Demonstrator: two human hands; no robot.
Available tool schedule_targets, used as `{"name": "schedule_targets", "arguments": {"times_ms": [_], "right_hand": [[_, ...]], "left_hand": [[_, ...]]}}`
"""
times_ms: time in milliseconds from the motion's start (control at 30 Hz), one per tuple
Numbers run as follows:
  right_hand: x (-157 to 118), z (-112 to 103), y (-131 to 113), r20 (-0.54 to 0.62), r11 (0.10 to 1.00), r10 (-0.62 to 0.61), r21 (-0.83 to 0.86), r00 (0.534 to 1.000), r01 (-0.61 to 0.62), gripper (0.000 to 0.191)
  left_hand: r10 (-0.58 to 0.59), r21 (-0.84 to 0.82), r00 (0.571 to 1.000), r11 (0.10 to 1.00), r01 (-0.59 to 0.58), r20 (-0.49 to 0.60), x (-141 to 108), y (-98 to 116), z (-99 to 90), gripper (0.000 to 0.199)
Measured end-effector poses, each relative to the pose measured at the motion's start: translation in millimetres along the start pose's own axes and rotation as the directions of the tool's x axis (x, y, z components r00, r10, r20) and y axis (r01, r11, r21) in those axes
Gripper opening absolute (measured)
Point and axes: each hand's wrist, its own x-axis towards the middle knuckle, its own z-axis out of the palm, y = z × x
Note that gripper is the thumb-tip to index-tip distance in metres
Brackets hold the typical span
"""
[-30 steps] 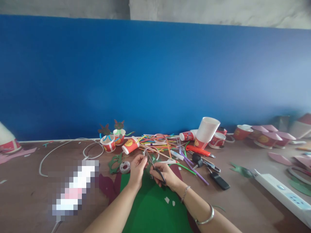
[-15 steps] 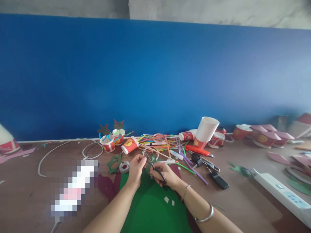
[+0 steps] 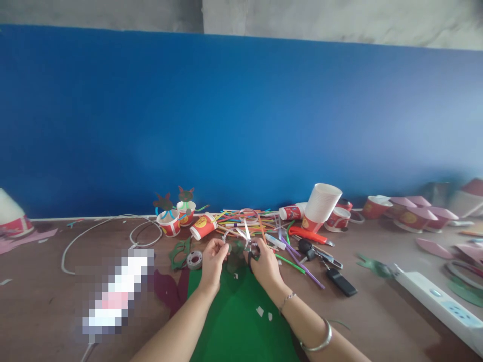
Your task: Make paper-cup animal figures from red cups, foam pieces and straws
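Note:
My left hand [image 3: 214, 261] is pinched closed above the green paper, its fingertips on something small and pale that I cannot make out. Scissors [image 3: 252, 257] with black handles are in my right hand [image 3: 266, 265], which is closed around them. Their blades are hard to tell from the pale strips behind. Between my hands lie dark green paper pieces [image 3: 236, 257], partly hidden. Under my forearms spreads a green sheet [image 3: 237, 322] with small white scraps [image 3: 259, 311] on it. A roll of tape [image 3: 194, 260] sits just left of my left hand.
Beyond my hands lies a pile of coloured straws [image 3: 234, 218]. Stacked paper cups [image 3: 320, 203], a red utility knife [image 3: 307, 235] and keys with a black fob [image 3: 340, 281] are to the right. A white power strip [image 3: 433, 296] lies far right. Cups with paper figures [image 3: 168, 223] stand back left.
My right hand has moved up and slightly right with the scissors, turning them away from my left fingertips. My left hand has barely moved, still pinched.

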Motion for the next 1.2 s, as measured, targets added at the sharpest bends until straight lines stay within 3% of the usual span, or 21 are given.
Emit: {"name": "schedule_targets", "arguments": {"times_ms": [133,300,400,533,633,733,900,1067,1200], "right_hand": [[2,6,4,0.063,0.993,-0.081,-0.086,0.995,0.086,0.029],[3,11,3,0.046,0.992,-0.123,0.017,0.991,0.122,0.034],[3,8,2,-0.101,0.982,-0.092,0.158,0.991,0.107,0.025],[5,3,3,-0.299,0.929,0.075,0.368,0.951,0.042,0.022],[7,1,4,-0.229,0.806,0.189,0.592,0.955,-0.017,0.027],[8,0,3,-0.15,0.718,0.225,0.693,0.963,-0.06,0.028],[7,-1,-2,-0.139,0.705,0.222,0.706,0.965,-0.061,0.028],[5,-1,-2,-0.145,0.725,0.22,0.686,0.965,-0.062,0.025],[3,-1,-6,-0.079,0.721,0.19,0.688,0.979,-0.085,0.024]], "left_hand": [[0.02,0.079,1.0,0.997,-0.02,0.01,0,-1,0.8,0.018],[0.065,0.136,0.997,0.988,-0.068,0.03,-1,-3,0.2,0.012],[0.075,0.172,0.997,0.982,-0.08,0.037,-1,-4,-1.2,0.007],[0.064,0.282,0.994,0.956,-0.086,0.089,-3,-2,-1.6,0.013],[0.074,0.437,0.987,0.89,-0.129,0.142,-5,-1,-0.6,0.018],[0.114,0.538,0.977,0.82,-0.194,0.178,-7,0,0.7,0.021],[0.135,0.57,0.978,0.796,-0.202,0.158,-10,2,4.1,0.008],[0.133,0.555,0.968,0.799,-0.233,0.215,-11,2,6.3,0.013],[0.106,0.4,0.984,0.903,-0.155,0.141,-7,-2,3.5,0.019]]}}
